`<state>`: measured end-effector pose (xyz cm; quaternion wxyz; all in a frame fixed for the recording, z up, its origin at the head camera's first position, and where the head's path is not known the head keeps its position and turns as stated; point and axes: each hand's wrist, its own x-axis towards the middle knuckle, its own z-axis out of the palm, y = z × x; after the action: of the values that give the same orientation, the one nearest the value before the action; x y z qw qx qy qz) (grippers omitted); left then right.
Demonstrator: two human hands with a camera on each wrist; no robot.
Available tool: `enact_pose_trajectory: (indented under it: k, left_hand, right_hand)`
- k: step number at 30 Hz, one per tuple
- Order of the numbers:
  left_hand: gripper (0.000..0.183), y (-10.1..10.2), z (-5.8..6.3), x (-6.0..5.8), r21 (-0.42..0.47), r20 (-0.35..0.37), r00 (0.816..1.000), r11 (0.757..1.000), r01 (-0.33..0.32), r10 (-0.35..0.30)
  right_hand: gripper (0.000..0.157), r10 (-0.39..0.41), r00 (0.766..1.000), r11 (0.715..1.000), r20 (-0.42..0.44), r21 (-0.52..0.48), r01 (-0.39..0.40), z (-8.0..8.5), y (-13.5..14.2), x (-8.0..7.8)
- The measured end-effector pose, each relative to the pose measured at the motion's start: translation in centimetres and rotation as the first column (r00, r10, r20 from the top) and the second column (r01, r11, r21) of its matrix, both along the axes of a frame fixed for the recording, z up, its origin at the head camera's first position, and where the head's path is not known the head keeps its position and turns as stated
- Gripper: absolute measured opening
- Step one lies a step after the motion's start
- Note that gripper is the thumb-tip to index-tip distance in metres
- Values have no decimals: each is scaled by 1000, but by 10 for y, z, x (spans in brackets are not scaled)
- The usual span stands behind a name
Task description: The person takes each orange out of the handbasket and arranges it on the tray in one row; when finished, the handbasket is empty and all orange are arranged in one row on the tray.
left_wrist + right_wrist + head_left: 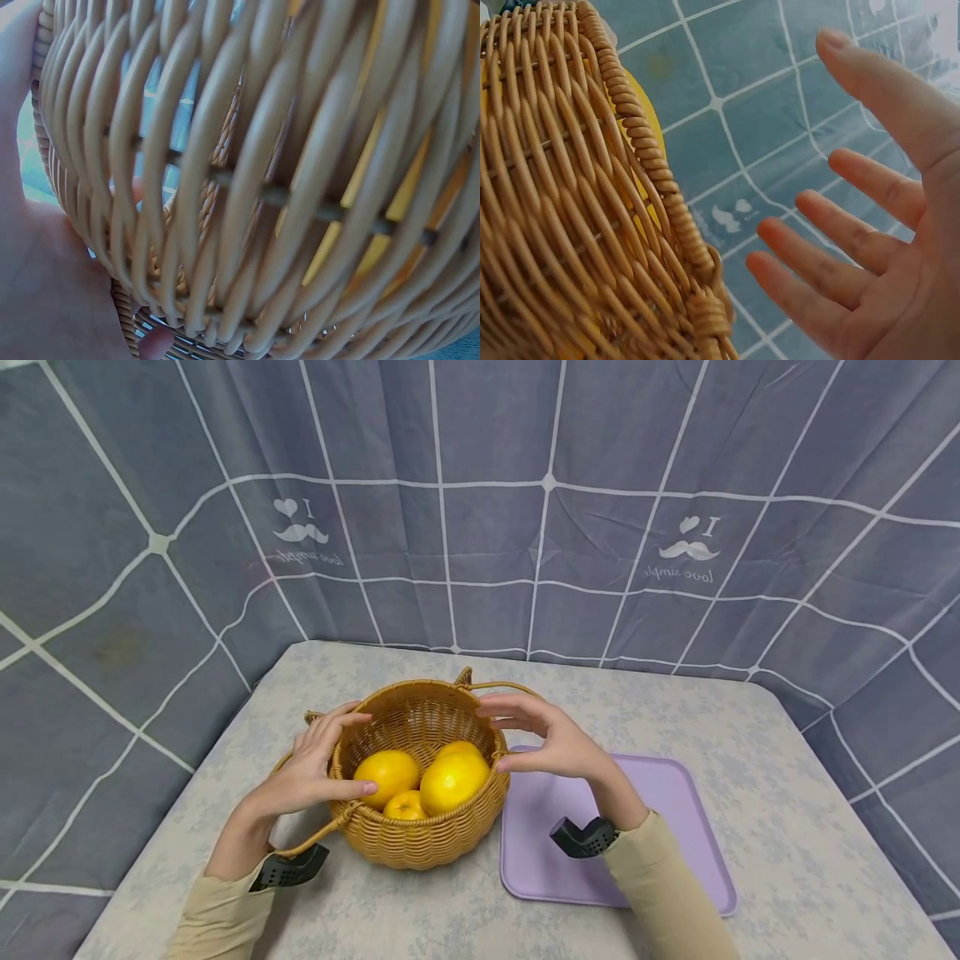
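A round woven wicker basket stands on the table, holding several yellow fruits, among them a large lemon-like one and one at the left. At the left rim is my left hand; its palm side lies close along the wicker, and its spread fingers and thumb reach over the rim. My right hand hovers by the right rim with fingers and thumb apart. The right wrist view shows its fingers spread beside the braided rim, holding nothing. Through the weave, yellow fruit shows in the left wrist view.
A flat lilac tray lies right of the basket, under my right forearm. Thin looped handles stick out at the basket's sides. A grey-blue curtain with white grid lines surrounds the pale patterned table.
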<state>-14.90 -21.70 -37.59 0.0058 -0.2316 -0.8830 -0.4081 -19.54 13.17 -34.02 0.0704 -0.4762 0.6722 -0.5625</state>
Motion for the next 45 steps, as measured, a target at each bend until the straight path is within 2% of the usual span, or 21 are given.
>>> enact_pose_trajectory:
  k: [2, 8, 13, 18, 25, 30, 37, 45]
  left_hand:
    - [77, 0, -1, 0, -1, -2, 1000, 1000, 2, -2]
    - [77, 0, -1, 0, -1, -4, 1000, 1000, 4, -4]
    - [77, 0, -1, 0, 2, 2, 1000, 1000, 2, -2]
    - [77, 1, 0, 0, 7, 10, 1000, 1000, 2, -2]
    - [77, 2, 0, -1, 10, 13, 1000, 1000, 5, -5]
    - [78, 3, 0, -1, 3, 6, 1000, 1000, 3, -3]
    - [78, 3, -1, 0, -3, -4, 1000, 1000, 2, -2]
    - [78, 3, -1, -1, -1, 2, 1000, 1000, 6, -6]
  right_hand:
    - [67, 22, 999, 1000, -29, 20, -21, 2, -6, -4]
    - [68, 106, 994, 983, 8, 147, -106, 7, -25, -10]
    - [69, 184, 982, 942, 48, 277, -190, 10, -38, -18]
    - [69, 204, 974, 905, 102, 360, -228, 9, -44, -24]
    - [65, 242, 950, 877, 197, 374, -301, 8, -49, -29]
    - [62, 279, 923, 838, 265, 403, -369, 7, -55, -33]
    - [58, 324, 900, 805, 293, 415, -425, 6, -60, -36]
    - [56, 346, 897, 773, 277, 458, -439, 8, -64, -38]
